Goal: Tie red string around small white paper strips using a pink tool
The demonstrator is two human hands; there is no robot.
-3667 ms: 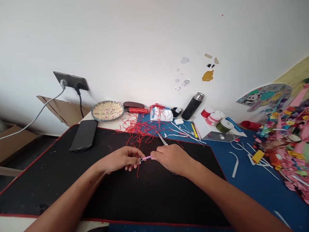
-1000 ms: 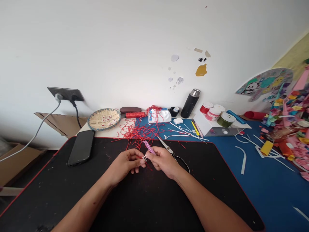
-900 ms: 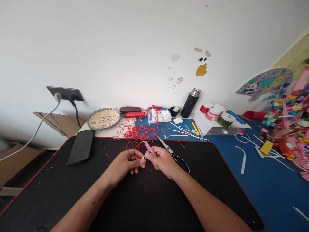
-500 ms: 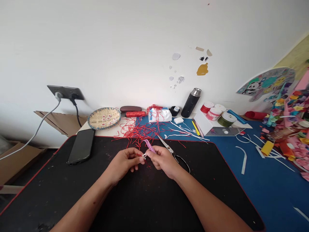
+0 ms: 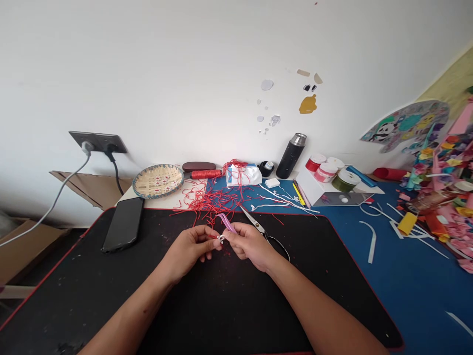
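Over the black mat, my left hand (image 5: 194, 246) pinches a small looped white cord (image 5: 220, 239) with a bit of red cord at it. My right hand (image 5: 249, 244) is closed around purple tweezers (image 5: 226, 223), whose bent end points up and away to the left. The thumb and fingertip of that hand also meet the white loops from the right. Just behind the right hand lie open scissors (image 5: 256, 222), one handle partly covered by the hand. Cut red cords (image 5: 214, 199) are heaped beyond both hands.
A phone (image 5: 123, 224) lies left on the black mat (image 5: 221, 305). Along the wall stand a woven basket (image 5: 158, 181), a black flask (image 5: 291, 155) and lidded jars (image 5: 325, 172). White cord pieces (image 5: 277, 199) and paper strips (image 5: 372, 244) lie on the blue surface. Colourful paper flowers (image 5: 458, 197) fill the right side.
The hands keep the same hold on the looped white cord and the tweezers. The whole view has shifted very slightly; nothing else has visibly moved.
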